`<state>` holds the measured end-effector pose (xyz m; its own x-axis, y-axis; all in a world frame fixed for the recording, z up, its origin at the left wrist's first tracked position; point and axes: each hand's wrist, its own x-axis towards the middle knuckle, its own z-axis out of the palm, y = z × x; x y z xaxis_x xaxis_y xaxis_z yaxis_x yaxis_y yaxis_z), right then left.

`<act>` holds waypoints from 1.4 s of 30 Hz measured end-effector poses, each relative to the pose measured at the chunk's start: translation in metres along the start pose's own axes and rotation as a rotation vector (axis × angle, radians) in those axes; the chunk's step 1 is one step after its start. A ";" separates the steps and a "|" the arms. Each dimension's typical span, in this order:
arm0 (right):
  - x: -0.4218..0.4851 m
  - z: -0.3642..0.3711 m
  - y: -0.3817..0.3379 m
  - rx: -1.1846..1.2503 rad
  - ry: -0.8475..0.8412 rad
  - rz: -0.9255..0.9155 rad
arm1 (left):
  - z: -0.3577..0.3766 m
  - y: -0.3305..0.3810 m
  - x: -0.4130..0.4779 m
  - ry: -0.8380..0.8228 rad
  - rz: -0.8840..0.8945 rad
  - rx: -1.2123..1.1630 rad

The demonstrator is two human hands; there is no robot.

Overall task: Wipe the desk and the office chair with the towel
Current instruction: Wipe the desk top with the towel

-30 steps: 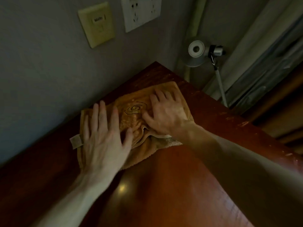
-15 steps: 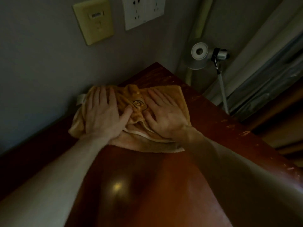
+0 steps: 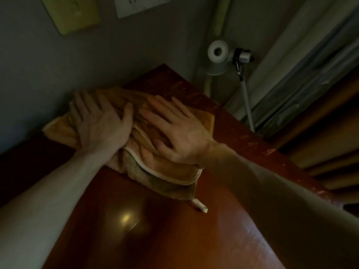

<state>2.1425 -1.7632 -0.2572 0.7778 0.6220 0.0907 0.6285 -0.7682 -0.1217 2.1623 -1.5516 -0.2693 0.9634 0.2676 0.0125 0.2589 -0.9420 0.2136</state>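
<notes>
Background only: grey wall, two wall plates, lamp, curtain.
Yellowish switch plate top left, white socket plate just right of it, both cut off by the top edge. Pale vertical pipe runs down the wall corner. Grey lamp head sits in front of the pipe, with a black-and-metal joint at its right and a thin grey arm sloping down from that. Pale curtain folds to the right, dim brown wooden panels far right.
</notes>
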 end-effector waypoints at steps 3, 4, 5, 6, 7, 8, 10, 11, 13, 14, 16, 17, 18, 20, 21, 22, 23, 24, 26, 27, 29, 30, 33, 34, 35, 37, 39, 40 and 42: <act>0.000 0.010 0.004 0.094 -0.073 0.176 | 0.004 0.005 0.018 -0.017 0.095 0.020; -0.001 0.014 -0.002 0.096 -0.049 0.241 | 0.004 0.007 0.025 -0.030 0.138 0.017; -0.003 0.018 -0.008 0.093 -0.023 0.305 | 0.002 0.011 0.034 -0.042 0.197 0.009; -0.006 0.021 -0.016 0.102 0.007 0.394 | 0.000 0.017 0.044 -0.062 0.276 0.009; -0.008 0.021 -0.023 0.115 0.037 0.491 | -0.001 0.024 0.053 -0.079 0.348 0.013; -0.008 0.021 -0.030 0.122 0.058 0.574 | -0.001 0.029 0.059 -0.090 0.401 0.025; -0.006 0.022 -0.039 0.129 0.073 0.663 | -0.001 0.039 0.063 -0.091 0.450 0.058; -0.004 0.022 -0.043 0.135 0.058 0.671 | -0.002 0.039 0.060 -0.069 0.448 0.077; -0.005 0.018 -0.044 0.133 0.025 0.651 | -0.002 0.037 0.047 -0.003 0.396 0.091; -0.004 0.013 -0.041 0.114 0.022 0.622 | -0.003 0.034 0.042 0.012 0.356 0.084; -0.002 0.001 -0.027 0.070 0.054 0.501 | -0.008 0.032 0.040 -0.021 0.270 0.040; 0.001 -0.004 -0.018 0.087 0.086 0.411 | -0.010 0.032 0.044 -0.054 0.221 0.008; 0.004 -0.008 -0.011 0.129 0.120 0.326 | -0.010 0.034 0.048 -0.087 0.168 -0.021; 0.009 -0.005 -0.002 0.182 0.112 0.255 | -0.003 0.041 0.051 -0.132 0.096 -0.054; 0.011 0.000 -0.002 0.172 0.057 0.258 | 0.003 0.044 0.048 -0.100 0.090 -0.054; 0.012 0.006 -0.001 0.152 -0.001 0.270 | 0.010 0.046 0.045 -0.040 0.097 -0.059; 0.012 0.011 0.000 0.134 -0.040 0.285 | 0.017 0.049 0.044 0.015 0.109 -0.070; 0.011 0.015 0.001 0.126 -0.053 0.296 | 0.020 0.050 0.043 0.048 0.123 -0.077; 0.011 0.017 0.002 0.131 -0.035 0.310 | 0.021 0.052 0.047 0.061 0.165 -0.081; 0.011 0.016 0.002 0.136 -0.019 0.323 | 0.020 0.052 0.052 0.060 0.194 -0.077; 0.010 0.016 -0.002 0.164 0.010 0.370 | 0.020 0.054 0.061 0.044 0.250 -0.062; 0.009 0.017 -0.006 0.184 0.024 0.403 | 0.021 0.055 0.066 0.021 0.283 -0.054; 0.003 0.018 -0.016 0.231 0.089 0.537 | 0.016 0.070 0.073 -0.057 0.424 -0.036; 0.002 0.019 -0.021 0.250 0.116 0.587 | 0.014 0.076 0.074 -0.080 0.474 -0.036; 0.001 0.019 -0.025 0.255 0.135 0.630 | 0.013 0.082 0.075 -0.106 0.514 -0.029; -0.001 0.022 -0.031 0.246 0.167 0.684 | 0.012 0.093 0.077 -0.162 0.561 0.025; -0.001 0.023 -0.033 0.247 0.179 0.701 | 0.010 0.099 0.077 -0.187 0.546 0.128; -0.001 0.023 -0.033 0.237 0.171 0.696 | 0.007 0.100 0.075 -0.151 0.528 0.183; 0.000 0.019 -0.027 0.174 0.164 0.657 | 0.001 0.104 0.067 0.025 0.545 0.280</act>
<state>2.1255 -1.7396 -0.2724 0.9959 -0.0049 0.0907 0.0280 -0.9334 -0.3577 2.2544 -1.6321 -0.2470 0.9612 -0.2662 0.0719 -0.2591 -0.9612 -0.0944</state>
